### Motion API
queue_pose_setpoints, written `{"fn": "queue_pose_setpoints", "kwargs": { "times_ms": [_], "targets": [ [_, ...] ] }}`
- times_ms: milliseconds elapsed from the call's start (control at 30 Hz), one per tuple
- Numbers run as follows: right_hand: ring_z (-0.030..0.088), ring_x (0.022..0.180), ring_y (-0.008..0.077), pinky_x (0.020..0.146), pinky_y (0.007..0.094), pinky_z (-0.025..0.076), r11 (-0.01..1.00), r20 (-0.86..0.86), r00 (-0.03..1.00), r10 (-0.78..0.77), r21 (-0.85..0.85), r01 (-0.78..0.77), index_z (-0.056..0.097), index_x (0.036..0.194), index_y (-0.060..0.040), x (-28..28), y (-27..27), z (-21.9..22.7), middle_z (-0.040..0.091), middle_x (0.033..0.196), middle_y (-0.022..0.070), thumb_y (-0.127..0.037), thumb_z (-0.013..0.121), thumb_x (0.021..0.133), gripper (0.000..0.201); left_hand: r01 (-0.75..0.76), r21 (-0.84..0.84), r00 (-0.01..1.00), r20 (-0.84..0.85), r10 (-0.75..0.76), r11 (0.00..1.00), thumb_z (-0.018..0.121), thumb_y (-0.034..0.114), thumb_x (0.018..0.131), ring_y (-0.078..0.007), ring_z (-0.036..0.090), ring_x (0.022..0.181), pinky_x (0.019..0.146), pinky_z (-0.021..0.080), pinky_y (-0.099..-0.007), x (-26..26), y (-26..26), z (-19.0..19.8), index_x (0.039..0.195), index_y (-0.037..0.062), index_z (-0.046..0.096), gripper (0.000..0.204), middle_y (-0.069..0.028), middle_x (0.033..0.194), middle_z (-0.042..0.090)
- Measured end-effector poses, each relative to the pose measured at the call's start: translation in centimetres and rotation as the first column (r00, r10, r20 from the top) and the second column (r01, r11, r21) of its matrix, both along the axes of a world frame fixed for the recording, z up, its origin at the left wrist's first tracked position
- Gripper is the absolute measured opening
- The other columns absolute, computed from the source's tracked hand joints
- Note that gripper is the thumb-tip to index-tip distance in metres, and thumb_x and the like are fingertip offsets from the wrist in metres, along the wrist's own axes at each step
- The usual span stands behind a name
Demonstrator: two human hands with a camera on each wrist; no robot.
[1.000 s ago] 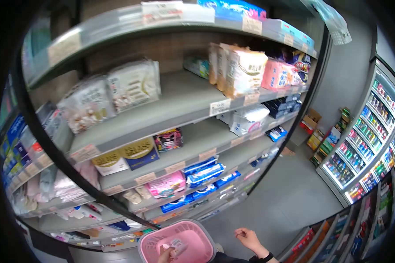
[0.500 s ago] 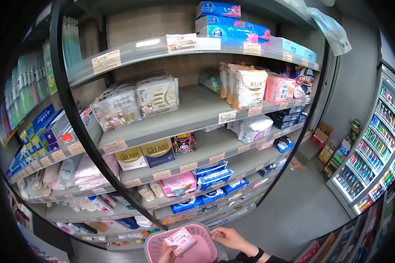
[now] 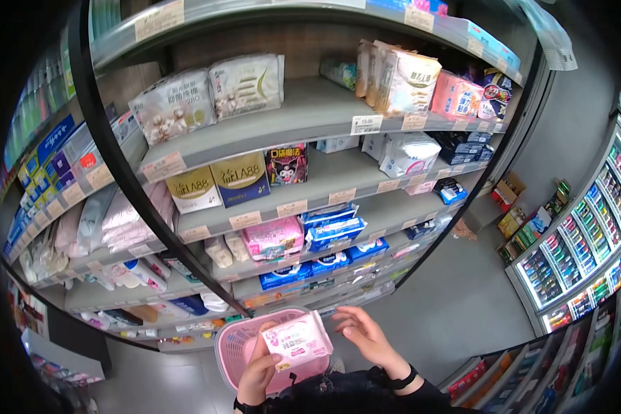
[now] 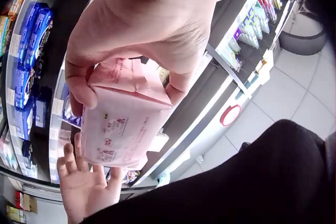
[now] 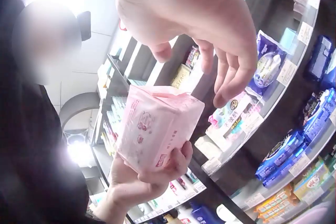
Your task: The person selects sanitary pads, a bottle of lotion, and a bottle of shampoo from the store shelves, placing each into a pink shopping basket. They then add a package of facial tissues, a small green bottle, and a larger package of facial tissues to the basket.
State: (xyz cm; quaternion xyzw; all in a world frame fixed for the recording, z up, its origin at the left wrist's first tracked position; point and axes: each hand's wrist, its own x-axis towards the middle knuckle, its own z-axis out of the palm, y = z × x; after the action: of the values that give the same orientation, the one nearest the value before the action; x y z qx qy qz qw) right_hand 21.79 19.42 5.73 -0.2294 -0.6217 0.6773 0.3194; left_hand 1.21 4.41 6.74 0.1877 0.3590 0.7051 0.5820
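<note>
A soft pink-and-white packet (image 3: 297, 340) with printed lettering is gripped by my left hand (image 3: 257, 366), thumb on its front face. It is held up over the pink plastic basket (image 3: 226, 348). In the left wrist view, the left hand (image 4: 142, 24) curls its fingers and thumb round the end of the packet (image 4: 126, 129). My right hand (image 3: 367, 338) hovers just right of the packet, fingers loosely spread and holding nothing. From the right wrist, the right hand (image 5: 205, 29) appears above the packet (image 5: 157, 129), apart from it.
In front stands a tiered shelf (image 3: 303, 117) stocked with packs, among them boxed tissues (image 3: 238, 178), a pink pack (image 3: 274, 238) and blue packs (image 3: 334, 231). A black shelf post (image 3: 127, 172) slants at left. A lit drinks fridge (image 3: 566, 255) and cartons (image 3: 514, 224) stand at right.
My left hand has raised the packet from inside the basket to above it, nearer the camera. The right hand has come in toward the packet. The head view has shifted.
</note>
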Motion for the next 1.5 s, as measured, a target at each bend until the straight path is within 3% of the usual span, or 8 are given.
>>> {"fn": "queue_pose_setpoints", "kwargs": {
  "times_ms": [133, 633, 733, 867, 1067, 1167, 1233, 1500],
  "targets": [
    [0.054, 0.109, 0.0158, 0.093, 0.0317, 0.045, 0.986, 0.001, 0.987, 0.159, 0.045, -0.159, 0.031, 0.147, -0.0068, 0.5, 0.1, 0.4, 0.044, 0.139, 0.011, -0.011, 0.061, 0.093, 0.062, 0.094, 0.05, 0.995, -0.046, -0.092, 0.994, 0.066, 0.002, 0.073, -0.0237, 0.045, 0.129, 0.108, 0.034, -0.0357, 0.4, 0.4, -0.5, 0.137, 0.0079, 0.029, 0.074, -0.0111, 0.131, 0.047],
    [0.055, 0.103, 0.0135, 0.091, 0.0303, 0.047, 0.954, 0.07, 0.952, 0.299, -0.015, -0.299, 0.022, 0.15, -0.0074, 0.3, -0.6, 1.2, 0.041, 0.141, 0.012, -0.002, 0.073, 0.082, 0.085, 0.107, 0.003, 0.979, -0.173, -0.105, 0.994, 0.073, 0.0, 0.075, -0.0199, 0.05, 0.121, 0.102, 0.04, -0.0322, 1.8, 0.6, 0.0, 0.127, 0.0105, 0.037, 0.064, -0.0062, 0.124, 0.049],
    [0.055, 0.109, 0.0143, 0.093, 0.0305, 0.047, 0.978, -0.033, 0.979, 0.2, -0.053, -0.201, 0.028, 0.146, -0.0066, 0.3, -0.5, 0.3, 0.042, 0.139, 0.0119, 0.003, 0.073, 0.081, 0.08, 0.168, 0.054, 0.975, -0.157, -0.158, 0.984, 0.073, -0.002, 0.076, -0.019, 0.051, 0.119, 0.099, 0.042, -0.0308, 0.4, -0.1, -6.0, 0.122, 0.0113, 0.038, 0.059, -0.0055, 0.119, 0.051],
    [0.053, 0.118, 0.0171, 0.1, 0.0319, 0.045, 0.978, -0.134, 0.988, 0.08, -0.179, -0.103, 0.032, 0.141, -0.006, 0.4, -0.3, -0.7, 0.039, 0.143, 0.0134, 0.008, 0.068, 0.081, 0.072, 0.22, 0.016, 0.975, -0.003, -0.22, 0.975, 0.078, 0.006, 0.076, -0.0164, 0.055, 0.114, 0.092, 0.047, -0.0294, 1.7, 0.1, -4.0, 0.127, 0.0099, 0.039, 0.064, -0.0041, 0.111, 0.056],
    [0.054, 0.12, 0.0184, 0.099, 0.0307, 0.045, 0.958, -0.187, 0.974, 0.132, -0.23, -0.174, 0.045, 0.13, -0.0035, 0.7, -0.6, -2.3, 0.047, 0.136, 0.0127, 0.003, 0.066, 0.087, 0.048, 0.1, -0.108, 0.977, -0.18, -0.118, 0.989, 0.071, -0.005, 0.078, -0.0179, 0.057, 0.113, 0.086, 0.052, -0.0281, 2.6, -0.1, -1.1, 0.142, 0.0086, 0.031, 0.076, -0.0104, 0.124, 0.055],
    [0.051, 0.125, 0.0224, 0.103, 0.0347, 0.041, 0.961, -0.145, 0.963, 0.226, -0.13, -0.245, 0.046, 0.133, -0.0025, 1.0, -0.4, -1.6, 0.047, 0.137, 0.0145, -0.004, 0.067, 0.089, 0.049, 0.159, -0.035, 0.971, -0.175, -0.163, 0.987, 0.066, -0.008, 0.079, -0.0244, 0.053, 0.121, 0.095, 0.049, -0.0379, 2.1, -0.2, -2.9, 0.149, 0.0121, 0.017, 0.087, -0.0111, 0.133, 0.05],
    [0.044, 0.131, 0.0261, 0.108, 0.0388, 0.036, 0.912, 0.136, 0.97, 0.204, 0.334, -0.238, 0.039, 0.142, -0.0031, 1.2, -0.3, -0.1, 0.043, 0.142, 0.0158, -0.017, 0.075, 0.084, 0.069, 0.112, 0.017, 0.993, 0.037, -0.112, 0.994, 0.065, 0.003, 0.085, -0.027, 0.052, 0.123, 0.097, 0.049, -0.0419, 2.2, -0.4, -2.5, 0.146, 0.013, 0.019, 0.077, -0.0126, 0.134, 0.048],
    [0.039, 0.134, 0.0277, 0.11, 0.0406, 0.034, 0.968, 0.115, 0.987, 0.112, 0.212, -0.135, 0.024, 0.146, -0.004, 0.2, -3.1, -0.3, 0.039, 0.142, 0.0175, -0.028, 0.089, 0.067, 0.105, 0.034, 0.024, 0.997, 0.066, -0.036, 0.999, 0.057, 0.023, 0.093, -0.0325, 0.052, 0.123, 0.099, 0.046, -0.0502, 2.1, -0.8, -3.2, 0.134, 0.0138, 0.03, 0.05, -0.0155, 0.136, 0.047]
  ]
}}
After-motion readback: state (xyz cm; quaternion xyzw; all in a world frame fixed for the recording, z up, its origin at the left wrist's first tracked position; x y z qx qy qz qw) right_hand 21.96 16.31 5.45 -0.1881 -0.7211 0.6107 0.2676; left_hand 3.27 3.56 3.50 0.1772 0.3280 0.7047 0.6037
